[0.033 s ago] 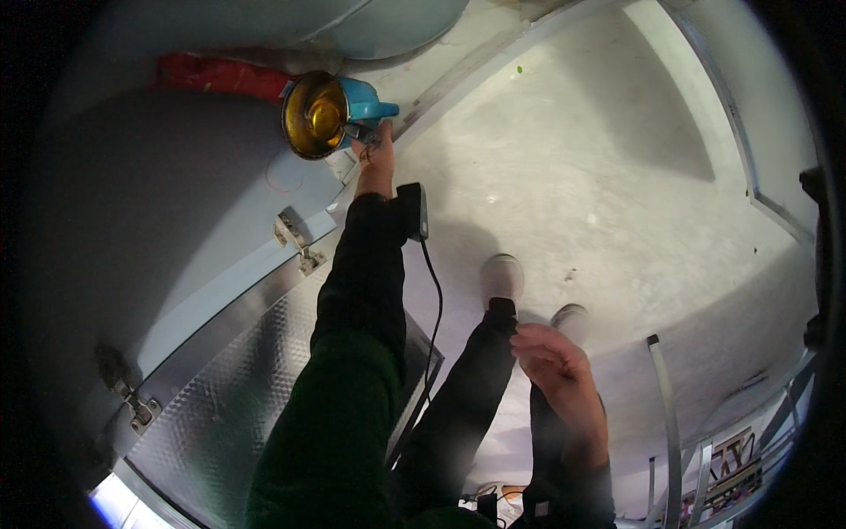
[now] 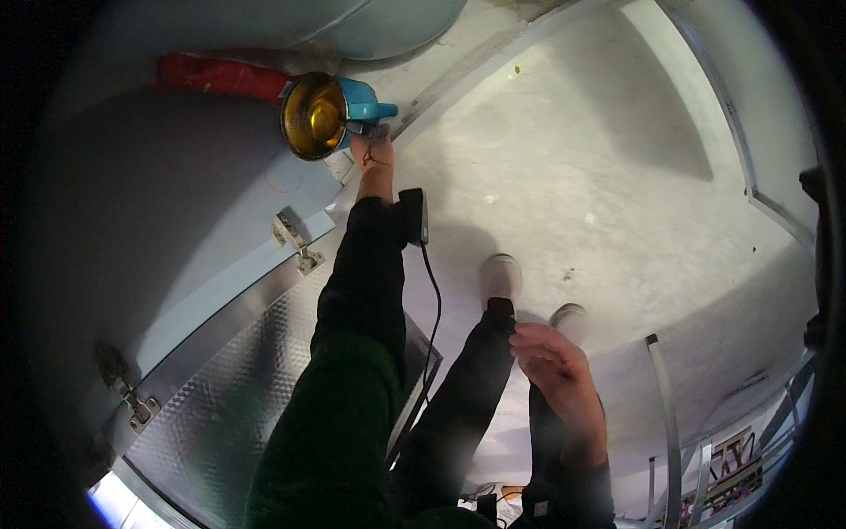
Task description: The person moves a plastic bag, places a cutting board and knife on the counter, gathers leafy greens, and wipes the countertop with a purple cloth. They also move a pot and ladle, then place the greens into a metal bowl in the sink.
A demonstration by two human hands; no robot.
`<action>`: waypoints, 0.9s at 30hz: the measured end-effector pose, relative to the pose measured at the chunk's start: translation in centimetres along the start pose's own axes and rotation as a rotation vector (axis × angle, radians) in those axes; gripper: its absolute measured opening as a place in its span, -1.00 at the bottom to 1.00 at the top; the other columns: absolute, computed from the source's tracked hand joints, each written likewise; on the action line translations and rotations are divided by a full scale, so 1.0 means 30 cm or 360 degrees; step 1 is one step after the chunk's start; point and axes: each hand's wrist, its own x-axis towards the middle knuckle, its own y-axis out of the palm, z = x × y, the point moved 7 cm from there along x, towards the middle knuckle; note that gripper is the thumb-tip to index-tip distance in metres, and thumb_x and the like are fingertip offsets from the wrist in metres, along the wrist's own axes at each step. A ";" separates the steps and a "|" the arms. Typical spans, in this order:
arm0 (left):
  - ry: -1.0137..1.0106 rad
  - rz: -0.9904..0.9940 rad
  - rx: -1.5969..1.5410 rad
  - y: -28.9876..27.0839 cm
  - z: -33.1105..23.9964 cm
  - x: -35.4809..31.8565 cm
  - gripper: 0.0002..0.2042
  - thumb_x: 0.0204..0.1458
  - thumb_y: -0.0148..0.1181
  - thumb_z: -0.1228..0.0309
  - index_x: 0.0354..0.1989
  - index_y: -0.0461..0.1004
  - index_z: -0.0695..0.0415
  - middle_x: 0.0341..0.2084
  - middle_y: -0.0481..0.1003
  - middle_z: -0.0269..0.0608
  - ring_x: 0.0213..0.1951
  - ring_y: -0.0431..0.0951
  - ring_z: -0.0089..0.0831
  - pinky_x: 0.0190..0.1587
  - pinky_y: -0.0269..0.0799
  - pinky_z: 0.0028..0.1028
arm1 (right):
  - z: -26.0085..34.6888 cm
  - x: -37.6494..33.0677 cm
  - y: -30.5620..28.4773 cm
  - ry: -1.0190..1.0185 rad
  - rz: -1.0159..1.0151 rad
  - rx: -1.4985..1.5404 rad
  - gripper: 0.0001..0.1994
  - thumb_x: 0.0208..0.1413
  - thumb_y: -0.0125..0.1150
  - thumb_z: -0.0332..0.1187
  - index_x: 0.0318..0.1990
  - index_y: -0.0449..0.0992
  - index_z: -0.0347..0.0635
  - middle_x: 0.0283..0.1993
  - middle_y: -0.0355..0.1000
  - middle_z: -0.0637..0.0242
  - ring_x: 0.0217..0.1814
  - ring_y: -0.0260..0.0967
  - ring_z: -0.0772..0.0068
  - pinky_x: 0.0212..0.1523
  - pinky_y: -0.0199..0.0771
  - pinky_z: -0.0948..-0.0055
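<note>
My left hand point(image 2: 374, 152) reaches to the upper left and is closed at a dark grey handle-like piece point(image 2: 366, 130) beside a round pot point(image 2: 304, 132). The pot has a dark rim and a shiny amber-gold inside. Bright blue sides and a blue handle point(image 2: 374, 110) show at its right; whether they belong to the same vessel is unclear. The fingertips are partly hidden. Low at the centre right, my right hand point(image 2: 557, 366) hangs in front of my legs, fingers loosely bent, with nothing visible in it.
A red bag-like thing point(image 2: 220, 78) lies left of the pot, under a large pale rounded body point(image 2: 388, 31). Below stands a hinged, patterned metal panel point(image 2: 238, 388). A black box point(image 2: 413, 217) on my left forearm trails a cable. Metal frames point(image 2: 665, 414) stand at the lower right.
My left hand has turned a little at the wrist, and the grey piece now lies across its fingers. The pot and my right hand stay nearly in place.
</note>
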 end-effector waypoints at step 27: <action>-0.0922 0.1283 -0.0919 -0.457 -1.643 -1.155 -0.69 0.07 0.08 0.46 -0.01 0.32 0.27 -0.13 0.45 -0.03 -0.11 0.49 -0.25 -0.05 0.43 -0.33 | 0.685 -0.840 -0.175 -0.0868 -0.0812 -0.0341 -0.67 0.11 0.03 -0.54 0.06 0.33 -0.25 -0.22 0.38 0.39 -0.18 0.31 0.59 -0.10 0.32 0.59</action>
